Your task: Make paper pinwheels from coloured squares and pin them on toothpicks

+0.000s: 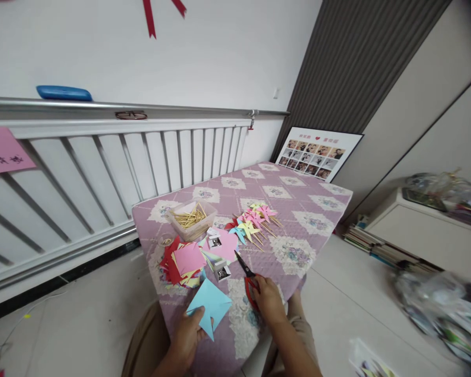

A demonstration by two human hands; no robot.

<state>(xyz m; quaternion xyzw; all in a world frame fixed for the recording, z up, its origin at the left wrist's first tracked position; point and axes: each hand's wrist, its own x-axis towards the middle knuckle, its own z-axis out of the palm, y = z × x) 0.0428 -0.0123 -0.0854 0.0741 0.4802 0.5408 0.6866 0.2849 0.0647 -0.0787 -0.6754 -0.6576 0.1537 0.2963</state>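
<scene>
A light blue paper square (pixel 211 299) with slits cut in from its corners is pinched between the thumb and fingers of my left hand (pixel 188 331), over the table's near end. My right hand (pixel 269 299) grips the red-orange handles of a pair of scissors (pixel 244 266). Their dark blades point up and left, away from the blue paper. Left of the scissors lies a small white box of metal pins (pixel 222 272), with a second small box (pixel 214 242) behind it. A stack of coloured paper squares (pixel 188 260), pink on top, sits beyond my left hand.
A clear tub (pixel 192 222) of wooden sticks stands by the radiator (pixel 188 157). Several paper pinwheels (pixel 253 222) on sticks lie mid-table on the patterned purple cloth (pixel 272 196). A photo board (pixel 317 153) leans at the far end. Books (pixel 371 243) and plastic bags lie right.
</scene>
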